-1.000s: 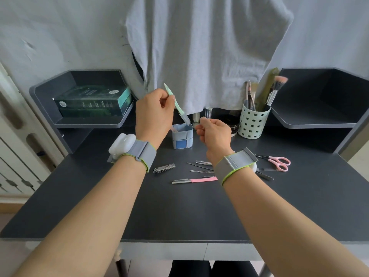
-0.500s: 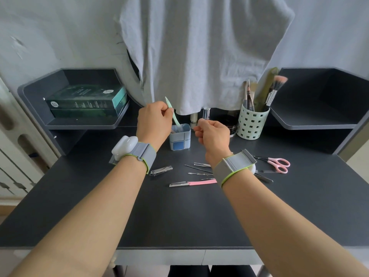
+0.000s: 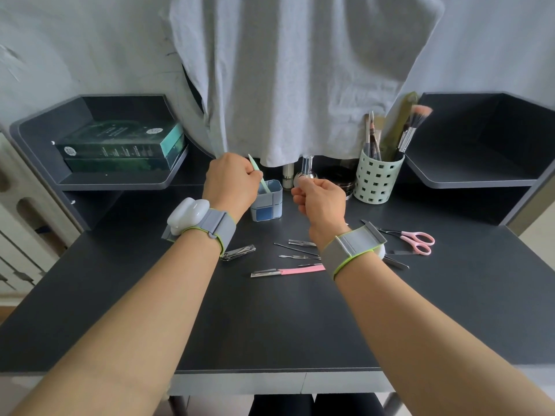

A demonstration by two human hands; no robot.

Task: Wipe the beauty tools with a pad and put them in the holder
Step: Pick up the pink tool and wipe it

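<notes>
My left hand [image 3: 231, 184] pinches a mint-green tool [image 3: 257, 172] whose lower end dips into the small blue holder [image 3: 268, 207] at the back of the desk. To the right of the holder, my right hand [image 3: 321, 201] has its fingers closed; a pad inside it is hidden, so I cannot tell what it holds. On the desk between my wrists lie nail clippers [image 3: 238, 253], a pink-handled razor [image 3: 288, 271], tweezers [image 3: 301, 242] and thin metal picks [image 3: 295, 257]. Pink scissors [image 3: 416, 238] lie to the right.
A pale green perforated cup [image 3: 377, 183] with brushes stands right of the holder. Small bottles [image 3: 307, 169] and a dark jar sit under a hanging grey cloth [image 3: 300, 76]. Green boxes [image 3: 120, 147] fill the left shelf; the right shelf [image 3: 468, 175] juts over the desk.
My left hand has lowered the mint-green tool from above the holder until its tip went inside. My right hand stayed beside the holder, fingers closed.
</notes>
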